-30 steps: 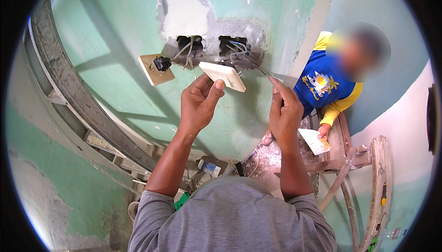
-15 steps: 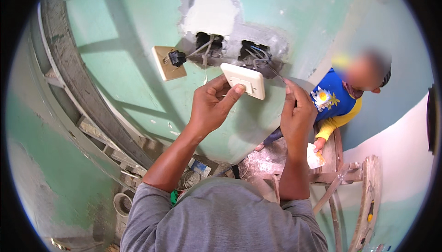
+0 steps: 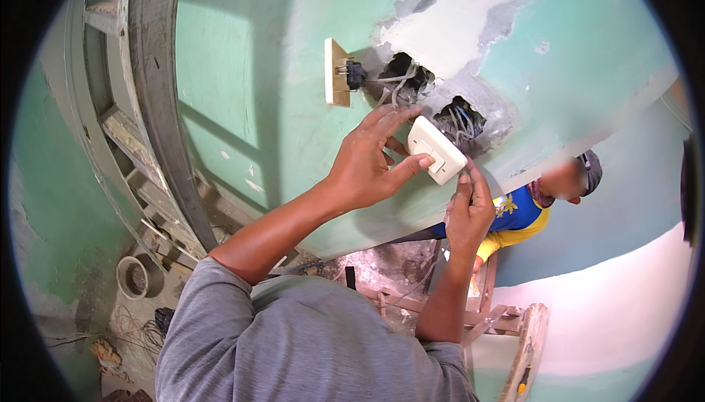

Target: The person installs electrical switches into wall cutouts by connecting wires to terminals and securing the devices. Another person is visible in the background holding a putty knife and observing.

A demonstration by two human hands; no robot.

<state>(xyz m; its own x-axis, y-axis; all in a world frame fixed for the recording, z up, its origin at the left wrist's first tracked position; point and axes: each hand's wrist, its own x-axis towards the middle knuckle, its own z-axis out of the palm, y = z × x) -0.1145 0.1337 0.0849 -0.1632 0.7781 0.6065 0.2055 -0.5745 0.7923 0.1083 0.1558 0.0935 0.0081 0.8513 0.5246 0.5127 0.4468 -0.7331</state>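
My left hand [image 3: 371, 154] grips a cream wall switch plate [image 3: 437, 149] by its left part, thumb on the front near the rocker. My right hand [image 3: 471, 215] is closed at the plate's lower right corner; what its fingertips pinch is too small to make out. Behind the plate, grey and blue wires come out of a rough square hole [image 3: 463, 116] in the green wall. A second hole [image 3: 402, 70] sits up and left, with wires running to a cream plate [image 3: 334, 71] that has a black fitting on its back and hangs beside it.
A co-worker [image 3: 525, 211] in a blue and yellow shirt is low at the right. An aluminium ladder [image 3: 143, 156] leans at the left. A wooden frame [image 3: 525, 354] stands at the lower right. A bucket [image 3: 136, 273] and cables [image 3: 150, 332] lie on the floor.
The view has turned, so the wall looks tilted. Both hands and the switch plate appear further right. My right hand has come closer to the plate. The co-worker has turned and sits lower in view.
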